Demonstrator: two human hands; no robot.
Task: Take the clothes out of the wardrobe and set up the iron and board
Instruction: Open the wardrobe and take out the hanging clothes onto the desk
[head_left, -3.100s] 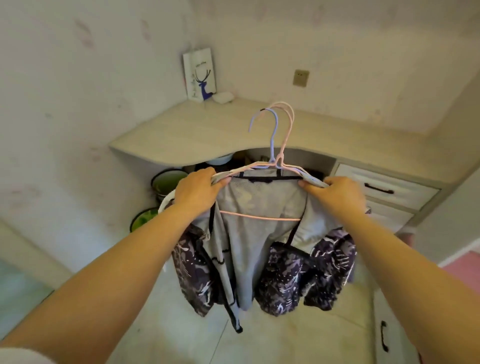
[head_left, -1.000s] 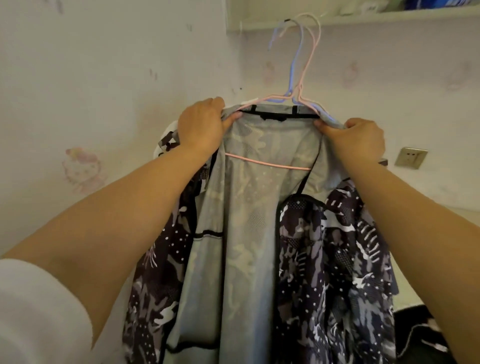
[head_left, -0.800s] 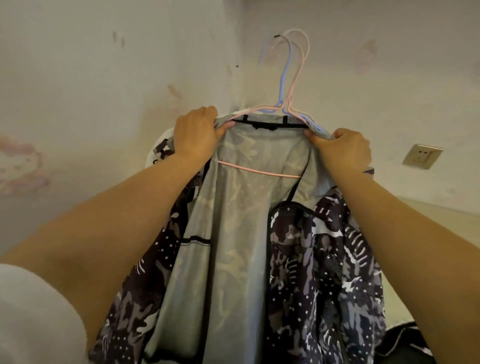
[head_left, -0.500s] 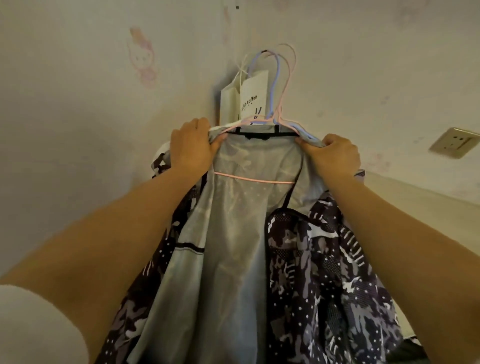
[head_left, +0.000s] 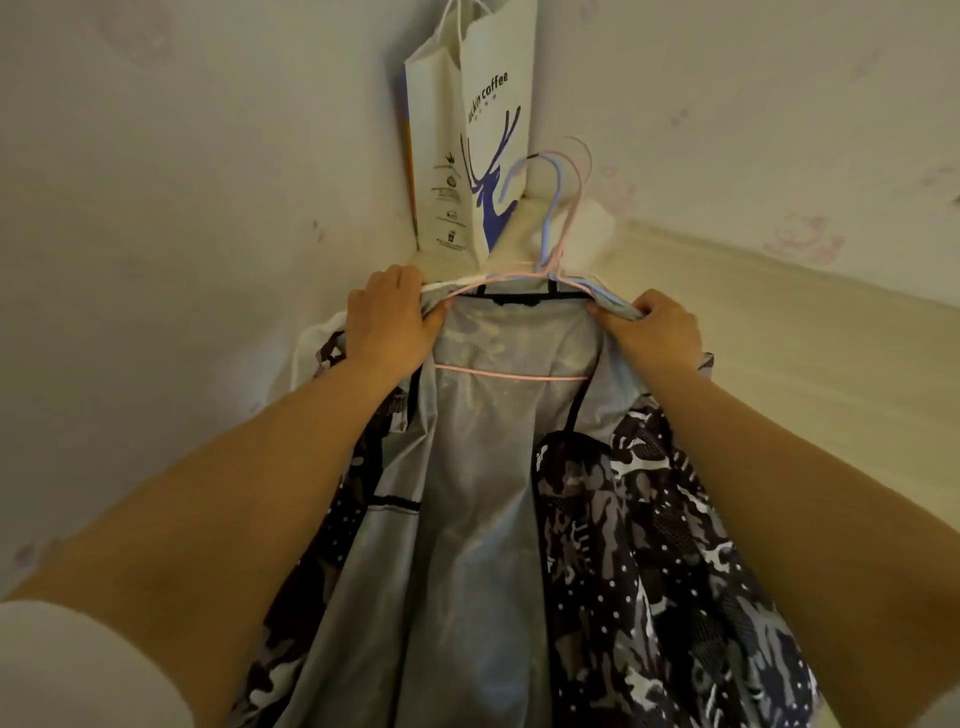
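Camouflage jacket (head_left: 519, 519) seemingly between left hand (head_left: 389, 317), right hand (head_left: 649, 332)

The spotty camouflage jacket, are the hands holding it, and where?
Yes. The left hand and right hand each grip a shoulder of the dark camouflage jacket, over its pink wire hanger.

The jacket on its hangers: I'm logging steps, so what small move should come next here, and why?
Probably lower it flat onto the wooden desk top. Both the left hand and right hand grip the camouflage jacket at its shoulders over the desk corner, the hangers hooked on nothing, their hooks near the paper bag.
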